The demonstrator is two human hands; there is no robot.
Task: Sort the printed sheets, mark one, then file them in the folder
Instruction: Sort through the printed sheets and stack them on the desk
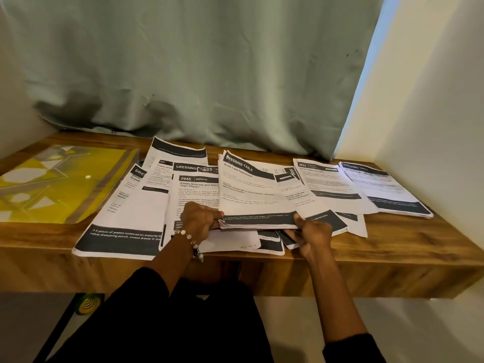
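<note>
Stack of printed sheets (262,197), headed "DRESSING TABLE": you are holding it at the middle of the table's front edge, its near edge lifted off the papers beneath; your left hand (200,218) is gripping its near left corner, fingers curled round the edge; your right hand (313,231) is pinching its near right corner, thumb on top; loose sheets (125,226) are lying overlapped across the wooden table (406,239) from left of centre to the right edge, one overhanging the front edge; a separate pile (387,189) is sitting toward the back right corner; the yellow folder (60,184) is lying flat at the left edge, touching the nearest sheet; a grey-green curtain (196,69) is hanging behind.
</note>
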